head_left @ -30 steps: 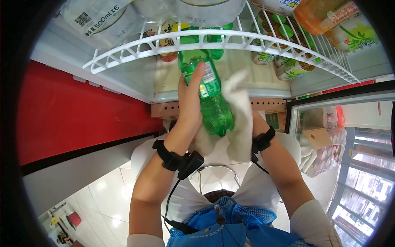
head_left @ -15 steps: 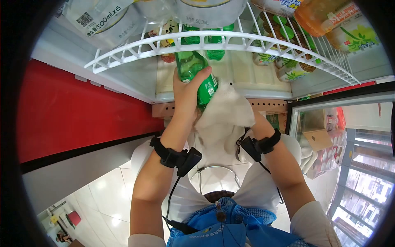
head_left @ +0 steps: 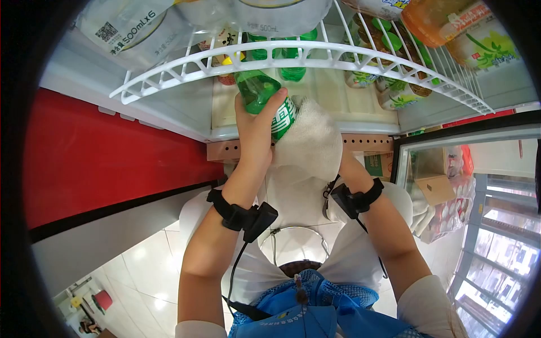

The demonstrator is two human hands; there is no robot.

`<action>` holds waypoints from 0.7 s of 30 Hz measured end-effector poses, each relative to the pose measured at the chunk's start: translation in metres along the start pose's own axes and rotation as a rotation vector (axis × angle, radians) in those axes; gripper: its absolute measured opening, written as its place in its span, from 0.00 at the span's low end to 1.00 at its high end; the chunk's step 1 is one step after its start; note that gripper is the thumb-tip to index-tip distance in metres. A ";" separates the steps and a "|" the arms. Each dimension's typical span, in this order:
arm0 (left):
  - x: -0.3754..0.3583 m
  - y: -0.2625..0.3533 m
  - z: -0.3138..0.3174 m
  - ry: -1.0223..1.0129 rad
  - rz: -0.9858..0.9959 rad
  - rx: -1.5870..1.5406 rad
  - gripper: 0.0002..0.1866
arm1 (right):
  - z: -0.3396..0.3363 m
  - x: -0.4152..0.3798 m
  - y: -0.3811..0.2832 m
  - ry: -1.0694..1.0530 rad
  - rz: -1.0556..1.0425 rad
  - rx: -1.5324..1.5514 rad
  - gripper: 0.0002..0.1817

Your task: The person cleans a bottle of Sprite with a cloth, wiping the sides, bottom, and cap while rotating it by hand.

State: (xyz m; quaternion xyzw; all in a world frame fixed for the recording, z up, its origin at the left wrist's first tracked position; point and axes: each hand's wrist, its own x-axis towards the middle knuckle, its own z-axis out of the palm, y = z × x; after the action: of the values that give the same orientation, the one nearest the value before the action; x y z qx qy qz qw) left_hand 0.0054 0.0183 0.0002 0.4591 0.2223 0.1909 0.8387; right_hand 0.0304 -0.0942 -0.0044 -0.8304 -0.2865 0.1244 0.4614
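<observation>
— Two hands on one bottle, is that right?

— Yes. The left hand (head_left: 256,130) is wrapped around a green bottle (head_left: 264,97), thumb lying across the label, fingers curled behind. The bottle tilts, its upper part pointing toward 11 o'clock under the white wire shelf (head_left: 293,56).

— And the other hand?

— The right hand (head_left: 344,163) is almost wholly hidden under a white cloth (head_left: 309,143). That cloth is pressed against the lower half of the bottle, at 4 o'clock from the label. The hand seems cupped through the cloth, but I cannot tell how its fingers lie.

— So the bottle sits between them?

— Left hand touching it at 8 o'clock, cloth and right hand touching it at 4 o'clock. Both wrists carry black straps (head_left: 236,213) with cables.

— What surrounds it?

— An open drinks fridge. On the wire shelf, at 12 o'clock, stand more green bottles (head_left: 293,70); at 10 o'clock lies a wrapped pack of water bottles (head_left: 129,28); at 2 o'clock are brown tea bottles with green caps (head_left: 389,62) and an orange one (head_left: 439,19).

— And the room?

— A red wall panel (head_left: 112,152) at 9 o'clock, pale floor tiles (head_left: 146,265) at 7 o'clock, a glass fridge door (head_left: 462,186) at 3 o'clock, and a blue bag (head_left: 321,307) at 6 o'clock against the person's chest.
</observation>
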 end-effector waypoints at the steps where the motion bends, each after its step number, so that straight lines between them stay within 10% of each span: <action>1: 0.000 0.002 0.001 -0.026 0.002 0.028 0.25 | 0.001 0.001 -0.003 0.072 -0.002 -0.079 0.26; 8: -0.015 0.012 0.008 -0.201 -0.137 0.020 0.24 | 0.000 -0.006 0.012 0.017 0.174 0.034 0.26; 16: -0.012 0.020 0.005 -0.258 -0.164 -0.058 0.22 | -0.029 -0.053 0.026 -0.014 0.575 1.200 0.25; 21: -0.007 0.025 -0.001 -0.094 -0.034 -0.092 0.20 | -0.005 -0.039 0.074 -0.151 0.645 1.115 0.21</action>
State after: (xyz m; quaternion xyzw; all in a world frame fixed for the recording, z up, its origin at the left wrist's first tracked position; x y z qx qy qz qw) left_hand -0.0044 0.0281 0.0227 0.4245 0.1814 0.1648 0.8716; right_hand 0.0285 -0.1510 -0.0656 -0.4997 0.0533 0.4449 0.7413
